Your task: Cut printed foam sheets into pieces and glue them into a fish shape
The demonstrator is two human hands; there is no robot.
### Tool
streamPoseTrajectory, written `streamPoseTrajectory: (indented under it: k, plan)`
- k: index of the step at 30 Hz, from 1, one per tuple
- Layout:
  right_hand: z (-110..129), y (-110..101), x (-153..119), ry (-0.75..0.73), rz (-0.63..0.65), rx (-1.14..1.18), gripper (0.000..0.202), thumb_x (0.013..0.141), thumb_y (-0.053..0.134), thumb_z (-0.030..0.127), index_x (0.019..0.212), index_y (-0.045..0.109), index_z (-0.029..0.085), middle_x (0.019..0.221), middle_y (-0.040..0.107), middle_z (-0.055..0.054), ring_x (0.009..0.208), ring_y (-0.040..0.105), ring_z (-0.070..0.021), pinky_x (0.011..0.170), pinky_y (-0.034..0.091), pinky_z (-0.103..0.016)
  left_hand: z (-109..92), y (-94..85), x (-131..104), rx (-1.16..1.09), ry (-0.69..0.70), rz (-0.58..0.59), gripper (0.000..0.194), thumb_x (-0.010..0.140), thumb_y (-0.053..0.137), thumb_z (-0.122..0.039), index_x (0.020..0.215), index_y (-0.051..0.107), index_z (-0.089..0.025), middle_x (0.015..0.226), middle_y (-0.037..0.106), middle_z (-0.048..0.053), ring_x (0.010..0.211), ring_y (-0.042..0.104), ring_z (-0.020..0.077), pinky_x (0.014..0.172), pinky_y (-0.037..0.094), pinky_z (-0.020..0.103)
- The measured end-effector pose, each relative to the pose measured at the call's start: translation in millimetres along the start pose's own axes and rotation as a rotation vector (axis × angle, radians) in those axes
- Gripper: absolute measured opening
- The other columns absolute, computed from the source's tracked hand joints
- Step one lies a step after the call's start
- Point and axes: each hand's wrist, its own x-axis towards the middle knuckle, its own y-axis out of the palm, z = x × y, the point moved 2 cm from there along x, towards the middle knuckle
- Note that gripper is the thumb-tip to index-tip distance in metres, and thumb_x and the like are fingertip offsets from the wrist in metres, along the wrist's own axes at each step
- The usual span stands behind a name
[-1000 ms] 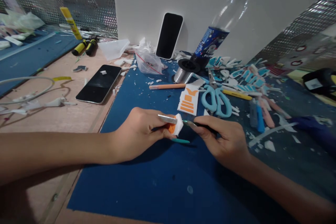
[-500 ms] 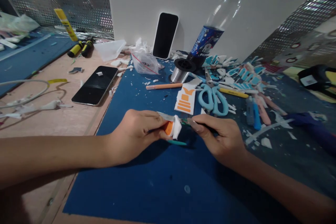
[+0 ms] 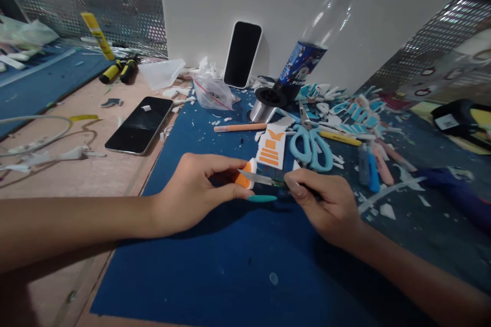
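Note:
My left hand (image 3: pixel 203 186) pinches a small orange and white foam piece (image 3: pixel 246 172) between thumb and fingers. A slim teal, pointed oval (image 3: pixel 263 198) sticks out beside the thumb tip; I cannot tell whether it is a long nail or a separate piece. With its fingers closed round the dark handle, my right hand (image 3: pixel 324 199) holds a craft knife (image 3: pixel 259 178). The blade points left and lies across the orange face of the foam piece. Just behind the hands is a white card with orange shapes (image 3: pixel 271 148), and light-blue scissors (image 3: pixel 311 145) lie beside it.
Beneath the hands lies a blue mat (image 3: pixel 215 276). Behind stand a wire spool (image 3: pixel 264 104), a leaning bottle (image 3: pixel 307 56) and a propped phone (image 3: pixel 243 53). Another phone (image 3: pixel 140 125) lies left. Foam scraps (image 3: pixel 356 112) and a yellow pen-like tool (image 3: pixel 341 138) are at the right.
The foam piece has turned in my left hand, and the loose-looking white part at its right side no longer shows. The knife blade has come from behind to the front of the piece.

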Motion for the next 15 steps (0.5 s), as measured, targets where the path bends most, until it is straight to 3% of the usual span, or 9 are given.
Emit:
streamPoseTrajectory:
  k: [6, 15]
  plan:
    - [-2.6, 2.9, -0.1, 0.026, 0.032, 0.006, 0.018, 0.09, 0.048, 0.02, 0.076, 0.059, 0.019, 0.058, 0.062, 0.002, 0.043, 0.051, -0.007, 0.043, 0.038, -0.018, 0.1, 0.6, -0.2, -0.108, -0.076, 0.019, 0.021, 0.07, 0.077, -0.021, 0.089, 0.071, -0.015, 0.078, 0.075, 0.001, 0.067, 0.069, 0.0132, 0.061, 0.057, 0.018]
    - [-0.6, 5.0, -1.1, -0.05, -0.005, -0.037, 0.011, 0.085, 0.053, 0.013, 0.079, 0.06, 0.018, 0.063, 0.065, 0.0, 0.047, 0.054, -0.008, 0.044, 0.04, -0.018, -3.2, 0.1, -1.5, 0.066, 0.079, 0.019, 0.015, 0.068, 0.079, -0.018, 0.077, 0.067, -0.014, 0.073, 0.071, 0.0, 0.066, 0.067, 0.0111, 0.06, 0.053, 0.014]
